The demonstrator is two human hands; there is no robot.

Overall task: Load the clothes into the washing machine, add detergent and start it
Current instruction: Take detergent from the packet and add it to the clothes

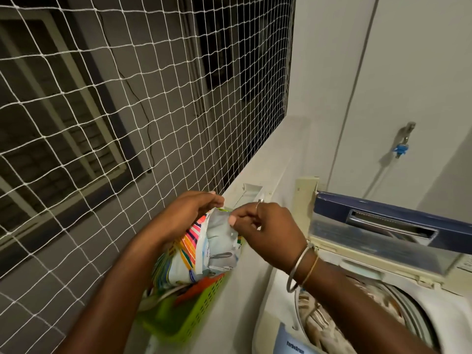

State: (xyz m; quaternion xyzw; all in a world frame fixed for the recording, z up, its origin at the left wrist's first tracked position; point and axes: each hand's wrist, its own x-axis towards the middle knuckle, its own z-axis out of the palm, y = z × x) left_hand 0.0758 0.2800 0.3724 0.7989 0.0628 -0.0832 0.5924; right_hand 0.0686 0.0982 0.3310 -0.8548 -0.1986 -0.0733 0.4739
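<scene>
— Grips first, both busy: your left grip curls round the top left of the detergent pouch. Your right grip pinches the pouch's top edge between thumb and fingers.
— Where's the pouch sitting?
— It's upright, with its lower end down in the green basket on the ledge, left of the washing machine. The lid is up and the clothes are in the drum.
— How will it handle?
— It's thin, glossy film, so probably slippery and soft, with no stiffness of its own. My guess is the weight sits low and the top flops. You can't see the contents, so powder or liquid is unknown.
— Where do I hold?
— Take the body low with your left, under the load. Put your right at a mouth corner to steer the pour. If you squeeze the middle, it may spill.
</scene>
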